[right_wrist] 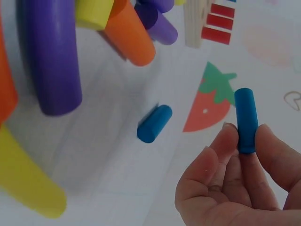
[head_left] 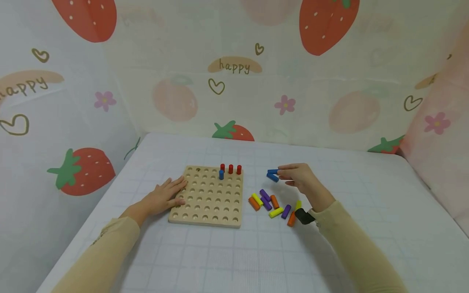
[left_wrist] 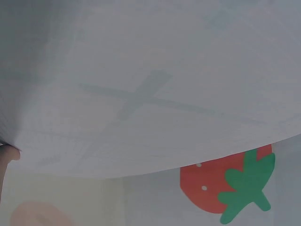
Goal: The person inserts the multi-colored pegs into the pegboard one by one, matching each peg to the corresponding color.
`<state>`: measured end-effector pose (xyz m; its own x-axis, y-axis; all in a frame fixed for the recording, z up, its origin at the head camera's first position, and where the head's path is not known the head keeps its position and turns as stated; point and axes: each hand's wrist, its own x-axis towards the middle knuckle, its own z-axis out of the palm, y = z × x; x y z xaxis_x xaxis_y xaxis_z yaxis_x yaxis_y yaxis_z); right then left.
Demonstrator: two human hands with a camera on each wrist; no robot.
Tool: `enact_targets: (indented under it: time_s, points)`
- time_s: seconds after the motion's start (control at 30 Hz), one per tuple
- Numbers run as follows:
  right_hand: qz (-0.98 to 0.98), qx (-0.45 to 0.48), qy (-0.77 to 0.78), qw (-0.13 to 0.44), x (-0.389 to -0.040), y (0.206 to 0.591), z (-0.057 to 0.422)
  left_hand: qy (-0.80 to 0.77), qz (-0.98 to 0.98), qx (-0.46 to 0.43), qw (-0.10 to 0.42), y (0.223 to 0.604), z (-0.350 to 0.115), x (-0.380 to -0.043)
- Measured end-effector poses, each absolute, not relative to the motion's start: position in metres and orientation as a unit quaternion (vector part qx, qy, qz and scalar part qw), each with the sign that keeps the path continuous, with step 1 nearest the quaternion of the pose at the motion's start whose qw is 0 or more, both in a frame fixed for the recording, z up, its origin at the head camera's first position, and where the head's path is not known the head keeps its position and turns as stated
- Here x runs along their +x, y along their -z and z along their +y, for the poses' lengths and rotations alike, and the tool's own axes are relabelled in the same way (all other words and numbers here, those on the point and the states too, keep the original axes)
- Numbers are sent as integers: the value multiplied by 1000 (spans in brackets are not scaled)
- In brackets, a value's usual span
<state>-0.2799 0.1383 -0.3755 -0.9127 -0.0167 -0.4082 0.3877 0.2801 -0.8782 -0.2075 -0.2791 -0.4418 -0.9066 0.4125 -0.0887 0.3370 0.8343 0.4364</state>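
My right hand (head_left: 301,177) pinches a blue peg (right_wrist: 246,120) between thumb and fingertips, to the right of the pegboard. A second blue peg (right_wrist: 155,124) lies on the table below it. My left hand (head_left: 163,197) lies with its fingers spread on the left edge of the wooden pegboard (head_left: 205,223). Three red pegs (head_left: 231,169) stand in the board's back row at the right, and one blue peg (head_left: 221,175) stands upright just in front of them. In the left wrist view only a fingertip (left_wrist: 10,153) shows at the left edge.
Several loose orange, yellow and purple pegs (head_left: 276,212) lie between the board and my right forearm. A black strap (head_left: 305,216) is at my right wrist. Behind the white table (head_left: 205,260) hangs a strawberry-print curtain (head_left: 234,101).
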Motion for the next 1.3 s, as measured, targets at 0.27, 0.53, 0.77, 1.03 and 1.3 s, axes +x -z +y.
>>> enact_targets:
  time_s: [0.27,0.53,0.77,1.03,1.3]
  points:
    - [791,103,579,166,-278,380,122,-214,953,194,94,445,-281,-208]
    - [784,118,587,165,-276,381,105,-215,952,197,95,441,-280,-207]
    - [780,120,592,163,-277,385,92,-220,950,200,91,437,-278,-204]
    - [772,130,600,166,-277,387,76,-219,951,198,96,437,-279,-205]
    - [783,112,585,179,-279,386,58,-219,951,199,90,436,-278,-204]
